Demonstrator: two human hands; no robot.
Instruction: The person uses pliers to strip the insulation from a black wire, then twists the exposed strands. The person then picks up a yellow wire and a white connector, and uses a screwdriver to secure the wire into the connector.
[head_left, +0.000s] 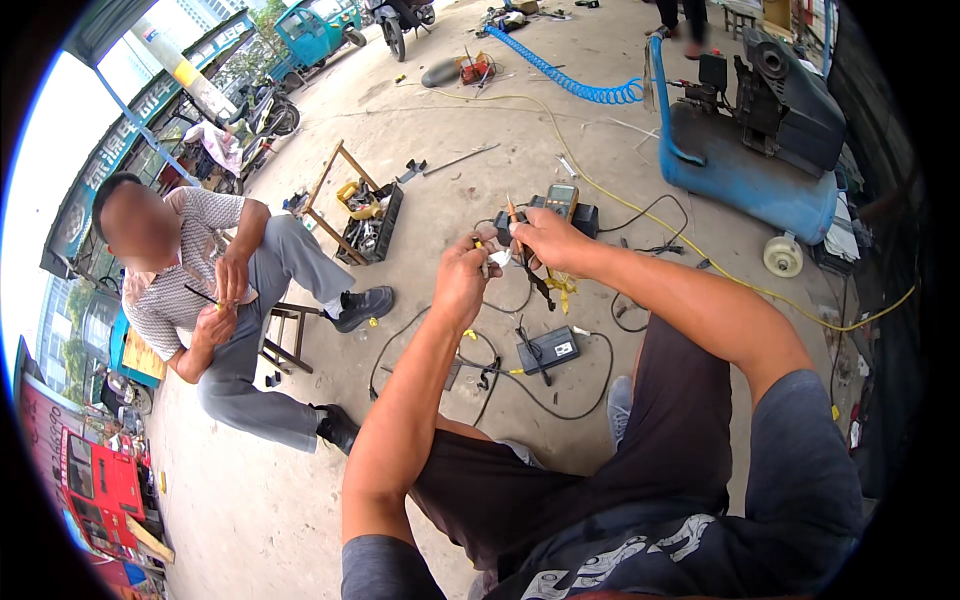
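Observation:
My left hand is closed on a small white piece, perhaps a connector, with thin yellow bits at the fingers. My right hand grips a slim orange pointed tool beside it. Dark leads and yellow pieces hang below my hands. Just beyond them a multimeter with a yellowish case rests by a black box. On the concrete nearer my knees lies a dark charger-like brick among looped cables.
A seated person at left holds something thin. Behind are a tool crate, parked scooters and a standing person's legs. A blue compressor with coiled hose stands right; a yellow cable crosses the concrete.

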